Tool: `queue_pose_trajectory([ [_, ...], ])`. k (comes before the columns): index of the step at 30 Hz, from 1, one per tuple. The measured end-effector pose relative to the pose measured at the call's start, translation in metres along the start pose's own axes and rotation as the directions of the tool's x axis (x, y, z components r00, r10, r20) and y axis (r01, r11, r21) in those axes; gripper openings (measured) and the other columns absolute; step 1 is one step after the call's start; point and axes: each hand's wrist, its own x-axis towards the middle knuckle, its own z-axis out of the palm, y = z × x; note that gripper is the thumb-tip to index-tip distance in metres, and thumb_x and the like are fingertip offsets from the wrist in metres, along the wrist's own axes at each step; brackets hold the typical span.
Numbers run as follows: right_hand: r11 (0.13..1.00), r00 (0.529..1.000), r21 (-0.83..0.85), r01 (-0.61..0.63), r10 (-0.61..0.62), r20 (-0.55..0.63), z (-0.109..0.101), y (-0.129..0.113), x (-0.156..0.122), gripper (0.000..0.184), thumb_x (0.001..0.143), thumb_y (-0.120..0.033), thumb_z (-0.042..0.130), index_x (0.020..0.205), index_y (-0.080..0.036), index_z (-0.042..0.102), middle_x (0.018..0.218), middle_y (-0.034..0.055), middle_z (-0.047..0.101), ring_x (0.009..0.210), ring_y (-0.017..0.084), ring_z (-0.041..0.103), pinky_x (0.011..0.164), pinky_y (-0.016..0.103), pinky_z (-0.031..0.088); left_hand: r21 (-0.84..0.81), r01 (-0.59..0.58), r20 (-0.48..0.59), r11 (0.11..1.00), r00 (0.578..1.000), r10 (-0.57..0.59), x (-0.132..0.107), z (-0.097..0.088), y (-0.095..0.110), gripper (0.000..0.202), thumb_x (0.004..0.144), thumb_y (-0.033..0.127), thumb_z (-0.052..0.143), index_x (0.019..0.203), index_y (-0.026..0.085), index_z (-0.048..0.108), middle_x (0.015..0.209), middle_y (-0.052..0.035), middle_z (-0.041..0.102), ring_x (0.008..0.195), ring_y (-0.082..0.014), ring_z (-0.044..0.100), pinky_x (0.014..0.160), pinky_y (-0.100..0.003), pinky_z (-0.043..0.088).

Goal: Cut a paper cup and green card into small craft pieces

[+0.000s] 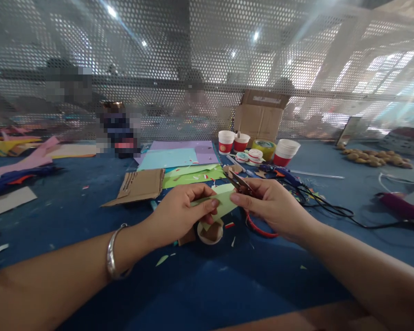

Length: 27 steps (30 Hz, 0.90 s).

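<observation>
**Pale green paper sheet held up in mid-air**

We see the left hand pinching the sheet between thumb and fingers near its left end, probably to keep something so thin from flopping. The right hand grasps the red-handled scissors with dark metal blades, and its thumb meets the sheet's right edge, seemingly to steady that side too. We notice the blades poke up past the fingers while the red loop hangs below the palm; this suggests a parked grip, leaving the thumb available, though the fingers hide much of it.

The sheet is lifted above the dark blue table, over a shallow round white cup piece with brown cardboard inside. We judge that keeping both close in front spares any long reach. Beyond the hands, green paper sheets and a corrugated brown cardboard piece lie within easy reach, while white-and-red paper cups stand farther back, out of the elbows' way.
</observation>
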Motion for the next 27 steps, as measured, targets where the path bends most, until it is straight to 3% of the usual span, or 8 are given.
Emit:
queue_pose_trajectory([
  [6,0.938,0.991,-0.328,0.113,-0.13,-0.03,-0.01,-0.003,0.001,0.047,0.094,-0.06,0.053,0.079,-0.017,0.066,0.061,-0.0032,0.04,0.057,0.011,0.035,0.052,0.026,0.028,-0.039,0.037,-0.069,0.999,0.997,-0.039,0.006,-0.005,0.001,0.022,0.088,0.038,0.067,0.086,0.016,0.064,0.075,0.0014,0.065,0.062,-0.0097,0.06,0.064,-0.023,0.049],
  [11,0.877,0.985,-0.462,0.133,-0.168,-0.034,-0.016,-0.002,0.001,0.052,0.097,-0.062,0.046,0.086,-0.017,0.07,0.07,0.0006,0.052,0.063,0.013,0.044,0.055,0.027,0.031,-0.045,-0.001,-0.087,0.999,0.996,-0.003,0.009,-0.008,-0.001,0.025,0.086,0.041,0.069,0.084,0.017,0.064,0.075,0.0013,0.065,0.063,-0.0103,0.06,0.065,-0.024,0.049],
  [16,0.882,0.988,-0.452,0.133,-0.155,-0.011,-0.015,-0.001,0.002,0.049,0.093,-0.062,0.053,0.077,-0.018,0.069,0.071,0.0018,0.059,0.066,0.015,0.05,0.056,0.027,0.033,0.013,-0.045,-0.109,0.999,0.993,0.046,0.009,-0.012,-0.005,0.026,0.086,0.043,0.068,0.088,0.018,0.064,0.077,0.0011,0.066,0.066,-0.0115,0.063,0.066,-0.024,0.051],
  [21,0.923,0.983,-0.358,0.143,-0.175,-0.057,-0.015,0.0,0.002,0.045,0.09,-0.061,0.059,0.081,-0.019,0.072,0.069,0.0032,0.059,0.067,0.017,0.052,0.055,0.027,0.034,0.141,-0.069,-0.082,0.988,0.993,0.081,0.007,-0.01,0.002,0.019,0.087,0.037,0.066,0.085,0.017,0.065,0.077,0.0005,0.067,0.064,-0.0124,0.064,0.064,-0.025,0.051],
  [27,0.951,0.994,-0.296,0.093,-0.105,-0.027,-0.009,0.0,0.001,0.03,0.081,-0.049,0.074,0.081,-0.02,0.069,0.072,0.0006,0.059,0.063,0.014,0.049,0.056,0.027,0.037,0.247,-0.118,-0.019,0.962,0.992,0.127,-0.001,-0.002,0.001,0.017,0.089,0.034,0.062,0.089,0.019,0.07,0.077,0.0001,0.069,0.068,-0.014,0.063,0.066,-0.025,0.05],
])
